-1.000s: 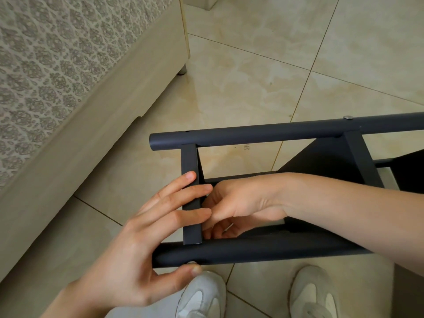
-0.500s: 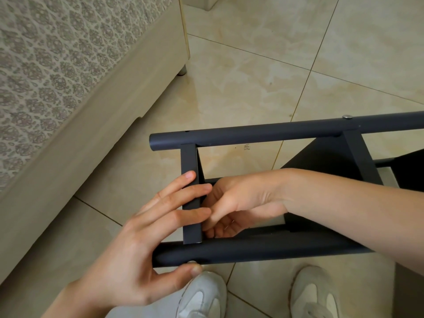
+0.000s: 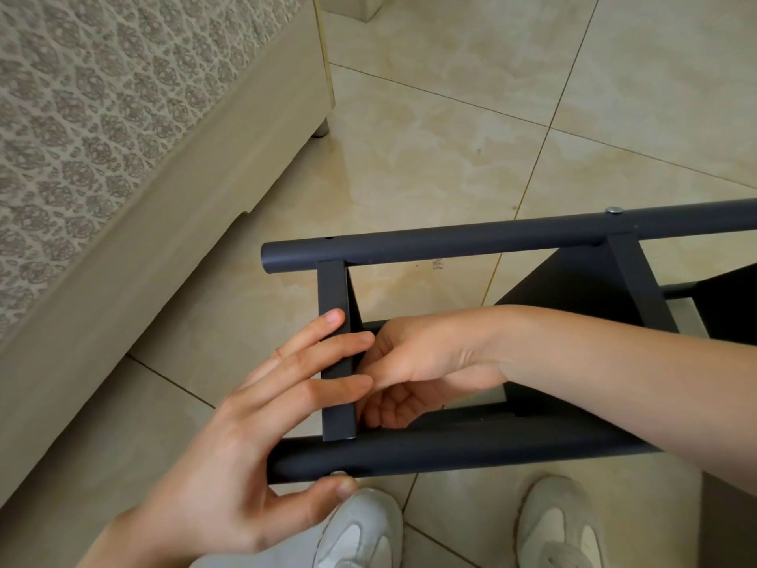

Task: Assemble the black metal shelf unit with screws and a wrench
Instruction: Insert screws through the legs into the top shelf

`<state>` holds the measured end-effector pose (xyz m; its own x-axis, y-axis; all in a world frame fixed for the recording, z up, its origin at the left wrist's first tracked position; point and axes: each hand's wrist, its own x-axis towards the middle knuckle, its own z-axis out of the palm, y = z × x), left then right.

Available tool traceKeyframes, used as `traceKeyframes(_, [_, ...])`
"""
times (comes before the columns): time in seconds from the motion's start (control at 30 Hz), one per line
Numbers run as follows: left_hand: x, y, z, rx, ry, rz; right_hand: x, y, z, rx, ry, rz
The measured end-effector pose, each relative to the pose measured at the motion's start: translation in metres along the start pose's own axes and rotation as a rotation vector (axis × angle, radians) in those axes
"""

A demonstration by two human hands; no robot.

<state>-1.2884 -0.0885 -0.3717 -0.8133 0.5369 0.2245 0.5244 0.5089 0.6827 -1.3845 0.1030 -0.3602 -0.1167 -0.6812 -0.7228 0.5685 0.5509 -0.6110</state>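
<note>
1. The matte black metal shelf frame (image 3: 471, 239) lies on its side on the beige tile floor (image 3: 430, 137), right between both hands and above two white sneakers (image 3: 553, 526).
2. Count: two round tubes (image 3: 450, 448), two flat crossbars (image 3: 334, 289), two silver screw heads (image 3: 613, 209), one of them by the left thumb.
3. Left hand (image 3: 229, 457): straight fingers lie flat across the end crossbar, not gripping.
4. Right hand (image 3: 418, 362) reaches inside the frame with fingers curled. Can't tell if it's holding anything.

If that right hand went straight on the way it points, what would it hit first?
Likely the flat crossbar just ahead of the right hand, under fingers of the left hand; depth unclear.
</note>
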Motion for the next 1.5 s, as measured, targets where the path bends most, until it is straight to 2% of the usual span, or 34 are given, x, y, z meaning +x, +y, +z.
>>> traceKeyframes(0.1, [-0.001,0.000,0.000,0.001,0.001,-0.001,-0.001,0.000,0.001,0.020,-0.016,-0.005])
traceKeyframes(0.27, [0.000,0.000,0.001,0.004,0.000,0.007,0.003,0.000,0.000,-0.054,0.049,0.028])
traceKeyframes(0.43, [0.001,0.000,-0.001,0.006,-0.007,0.004,-0.001,0.000,0.001,0.008,-0.032,0.023])
traceKeyframes(0.6, [-0.005,-0.004,-0.001,-0.044,-0.006,-0.003,0.003,0.000,0.000,-0.072,0.043,0.042])
traceKeyframes(0.7, [0.019,-0.008,0.000,-0.166,0.016,-0.102,0.000,0.000,0.001,0.004,-0.021,0.021])
traceKeyframes(0.77, [0.034,-0.011,-0.003,-0.089,-0.071,-0.205,-0.001,-0.001,0.001,-0.004,-0.033,0.010])
traceKeyframes(0.87, [0.027,-0.016,0.001,0.064,-0.022,-0.083,0.000,0.000,0.000,-0.072,0.010,0.017])
traceKeyframes(1.07, [0.010,0.005,-0.001,-0.192,0.060,-0.121,-0.001,-0.001,0.002,-0.031,-0.017,-0.013])
traceKeyframes(1.23, [-0.001,0.000,-0.001,-0.114,0.036,-0.019,0.000,-0.002,0.000,-0.048,0.014,0.018])
traceKeyframes(1.33, [-0.002,-0.001,0.001,-0.117,0.040,-0.027,-0.002,-0.002,0.002,-0.030,-0.031,0.015])
traceKeyframes(1.5, [-0.002,0.001,0.001,-0.110,0.038,-0.043,0.001,0.000,0.001,-0.097,0.040,0.026])
